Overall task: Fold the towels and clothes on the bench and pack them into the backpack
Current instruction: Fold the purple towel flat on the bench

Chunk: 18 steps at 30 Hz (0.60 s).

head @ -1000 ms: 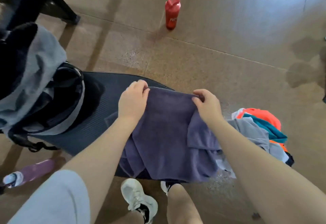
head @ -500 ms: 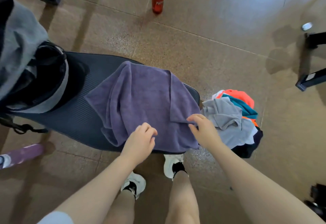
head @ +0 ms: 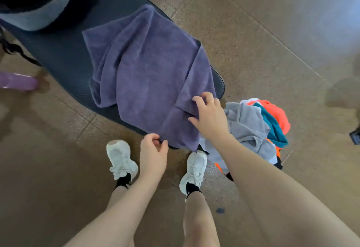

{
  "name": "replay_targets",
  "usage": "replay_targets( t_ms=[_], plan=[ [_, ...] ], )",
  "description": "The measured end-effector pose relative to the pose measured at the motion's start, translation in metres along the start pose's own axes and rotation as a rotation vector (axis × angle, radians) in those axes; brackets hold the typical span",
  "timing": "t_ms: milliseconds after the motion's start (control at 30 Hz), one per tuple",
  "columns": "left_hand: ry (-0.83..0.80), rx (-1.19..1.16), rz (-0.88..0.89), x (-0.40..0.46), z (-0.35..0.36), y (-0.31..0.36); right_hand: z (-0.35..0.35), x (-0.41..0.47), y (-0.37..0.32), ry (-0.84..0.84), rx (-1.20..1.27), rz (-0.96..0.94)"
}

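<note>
A purple towel (head: 148,71) lies spread and creased over the dark bench (head: 64,57), its near edge hanging off the bench's front. My left hand (head: 153,153) pinches the towel's near edge between thumb and curled fingers. My right hand (head: 209,114) lies on the towel's near right corner, fingertips bent onto a fold there. The black and grey backpack (head: 37,7) stands at the bench's far left end, its mouth cut off by the frame. A heap of clothes (head: 257,128), grey, teal and orange, sits by the bench's right end.
My two white shoes (head: 120,159) stand on the brown tiled floor just before the bench. A purple bottle (head: 17,81) lies on the floor at the left. A dark object (head: 355,137) shows at the right edge.
The towel went from held up at its top edge to laid flat over the bench. Both hands came down to its near edge, and the view tipped lower.
</note>
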<state>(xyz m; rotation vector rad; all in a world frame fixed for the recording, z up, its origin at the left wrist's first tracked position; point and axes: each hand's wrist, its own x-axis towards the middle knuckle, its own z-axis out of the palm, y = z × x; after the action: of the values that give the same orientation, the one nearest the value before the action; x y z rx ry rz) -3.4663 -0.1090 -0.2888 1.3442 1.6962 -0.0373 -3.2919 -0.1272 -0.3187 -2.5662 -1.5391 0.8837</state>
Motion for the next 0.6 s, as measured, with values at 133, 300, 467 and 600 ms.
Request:
replay_targets(
  t_ms=[133,300,467,600],
  plan=[
    [0.068,-0.454,-0.406,-0.017,0.034,0.008,0.004,0.011,0.007,0.158,0.319,0.080],
    [0.102,-0.717,-0.473,-0.025,0.067,0.007,-0.022,0.006,0.019,0.188,1.058,0.406],
    [0.099,-0.797,-0.477,-0.028,0.065,0.015,-0.035,-0.004,0.056,0.180,1.260,0.590],
    [0.009,-0.603,-0.460,-0.044,0.050,0.007,-0.051,-0.017,0.085,0.328,1.087,0.707]
  ],
)
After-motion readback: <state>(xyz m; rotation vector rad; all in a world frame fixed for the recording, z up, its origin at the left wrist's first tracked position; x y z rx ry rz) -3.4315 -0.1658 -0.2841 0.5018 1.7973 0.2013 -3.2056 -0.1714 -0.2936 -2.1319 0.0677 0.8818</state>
